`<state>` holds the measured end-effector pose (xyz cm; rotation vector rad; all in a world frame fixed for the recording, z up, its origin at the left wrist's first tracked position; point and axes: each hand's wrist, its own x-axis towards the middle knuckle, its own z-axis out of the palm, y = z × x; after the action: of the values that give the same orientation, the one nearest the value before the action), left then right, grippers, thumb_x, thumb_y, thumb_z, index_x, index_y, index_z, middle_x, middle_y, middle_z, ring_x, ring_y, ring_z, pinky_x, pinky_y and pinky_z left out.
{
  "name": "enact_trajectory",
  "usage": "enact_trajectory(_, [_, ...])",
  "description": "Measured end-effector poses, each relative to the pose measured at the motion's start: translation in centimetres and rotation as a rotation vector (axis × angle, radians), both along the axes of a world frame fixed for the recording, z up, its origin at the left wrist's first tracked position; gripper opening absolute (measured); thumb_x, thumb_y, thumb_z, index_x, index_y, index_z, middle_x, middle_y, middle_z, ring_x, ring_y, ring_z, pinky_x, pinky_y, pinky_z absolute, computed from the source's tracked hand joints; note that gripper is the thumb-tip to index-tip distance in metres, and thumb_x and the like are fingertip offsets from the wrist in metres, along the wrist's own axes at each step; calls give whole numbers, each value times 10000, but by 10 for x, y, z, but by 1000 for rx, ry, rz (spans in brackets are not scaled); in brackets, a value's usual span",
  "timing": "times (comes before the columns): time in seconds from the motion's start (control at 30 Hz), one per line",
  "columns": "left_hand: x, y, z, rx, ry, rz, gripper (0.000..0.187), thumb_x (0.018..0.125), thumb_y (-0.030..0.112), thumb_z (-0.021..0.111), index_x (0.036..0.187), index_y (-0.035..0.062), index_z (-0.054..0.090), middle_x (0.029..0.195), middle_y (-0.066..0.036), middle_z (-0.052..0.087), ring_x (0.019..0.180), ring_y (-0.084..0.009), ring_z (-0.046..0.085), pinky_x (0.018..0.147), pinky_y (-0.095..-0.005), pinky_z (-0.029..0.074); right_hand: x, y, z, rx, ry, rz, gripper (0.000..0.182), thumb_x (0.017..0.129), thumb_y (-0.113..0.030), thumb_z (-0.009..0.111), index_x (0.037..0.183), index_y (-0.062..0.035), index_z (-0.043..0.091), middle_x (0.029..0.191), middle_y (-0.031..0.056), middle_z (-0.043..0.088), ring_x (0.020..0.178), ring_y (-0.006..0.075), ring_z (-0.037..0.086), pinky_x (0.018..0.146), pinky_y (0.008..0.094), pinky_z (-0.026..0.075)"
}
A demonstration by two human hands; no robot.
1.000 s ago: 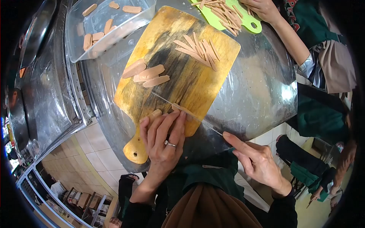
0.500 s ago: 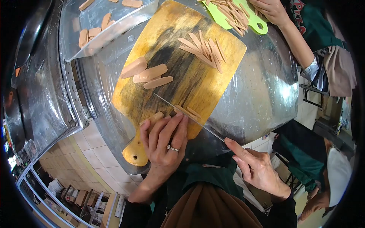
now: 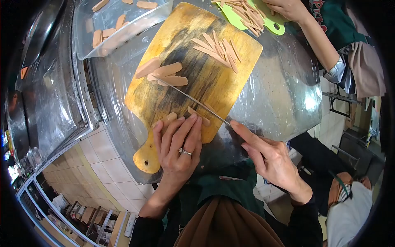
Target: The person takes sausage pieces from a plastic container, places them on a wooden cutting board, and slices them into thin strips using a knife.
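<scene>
My left hand (image 3: 180,146), with a ring on one finger, presses its fingertips on a brown sausage-like piece (image 3: 200,117) at the near part of the wooden cutting board (image 3: 144,105). Another piece (image 3: 166,120) lies under its outer fingers. My right hand (image 3: 273,158) grips the knife (image 3: 193,99), index finger stretched along it. The blade slants across the board above my left fingertips, its tip touching or over several larger pieces (image 3: 168,69). Thin strips (image 3: 218,48) lie in a pile at the board's far right.
A clear plastic tub (image 3: 123,38) with brown pieces stands at the far left. A green board (image 3: 232,15) with strips is at the far side, beside a co-worker's hand (image 3: 290,8). Another person (image 3: 349,206) is at the right.
The knife and my right hand have moved away from my body and left, off the piece at my left fingertips. One larger piece has turned. The person at the right has shifted.
</scene>
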<state>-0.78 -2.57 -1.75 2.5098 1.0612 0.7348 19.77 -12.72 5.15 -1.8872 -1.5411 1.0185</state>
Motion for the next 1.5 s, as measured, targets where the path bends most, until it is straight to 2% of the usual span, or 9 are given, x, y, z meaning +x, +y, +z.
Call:
enact_trajectory(0.2, [-1,-2,-3,51,-18,-2,368,806,22,775,1171,70,761,1210,-35,718,1112,-233,667,1110,-504,409,-9,-24,12,-33,9,-13,621,970,-13,637,1547,-189,492,664,149,645,534,258,631,529,379,558])
enact_trajectory(0.3, [3,-2,2,7,-29,7,306,823,-16,762,1120,57,760,1161,-84,732,1110,-287,674,1137,-520,395,-11,-28,11,-46,-17,-19,617,979,-39,638,1553,-204,484,661,150,648,523,270,631,523,397,563])
enact_trajectory(0.6, [-1,-2,1,2,3,-9,330,822,-23,755,1144,50,750,1181,-94,724,1132,-296,666,1142,-533,387,-20,-22,3,-65,-189,17,631,974,-69,653,1556,-237,477,622,131,587,491,278,622,460,410,536])
enact_trajectory(0.73, [-2,0,-4,35,6,-17,436,779,28,780,1211,69,735,1225,-39,702,1119,-241,661,1132,-522,381,-23,-1,-11,16,-209,42,648,966,-68,659,1560,-242,469,612,120,577,481,284,616,439,415,518])
enact_trajectory(0.83, [0,0,-2,34,-5,-11,411,790,21,775,1196,68,734,1222,-42,702,1121,-240,661,1131,-516,379,-21,19,2,-103,-194,44,621,932,41,643,1507,-169,545,702,154,640,578,306,636,611,400,535])
enact_trajectory(1.03, [3,1,-1,30,-48,22,324,837,6,751,1155,65,727,1212,-45,705,1123,-240,665,1125,-500,387,-7,26,-6,90,-86,39,630,972,-52,638,1555,-222,473,641,152,621,518,322,627,520,447,521])
enact_trajectory(1.13, [2,1,0,-5,-128,38,282,857,-9,743,1129,62,724,1192,-59,706,1116,-244,666,1097,-488,417,-4,12,2,62,-101,31,630,973,-43,633,1552,-239,481,640,148,609,522,316,602,549,440,496])
enact_trajectory(1.3, [-9,5,10,-122,-389,178,231,892,-42,725,1102,56,726,1144,-100,705,1072,-264,667,991,-414,498,-7,-7,27,-148,-95,9,514,948,25,635,1439,-125,608,1219,185,717,860,363,744,788,391,578])
enact_trajectory(1.5, [-37,28,20,-135,-213,248,256,901,11,747,1157,28,743,1126,-124,704,1016,-280,667,884,-370,526,-4,-21,19,-134,-79,-12,470,973,-10,623,1429,-126,615,1262,177,702,912,357,754,803,386,582])
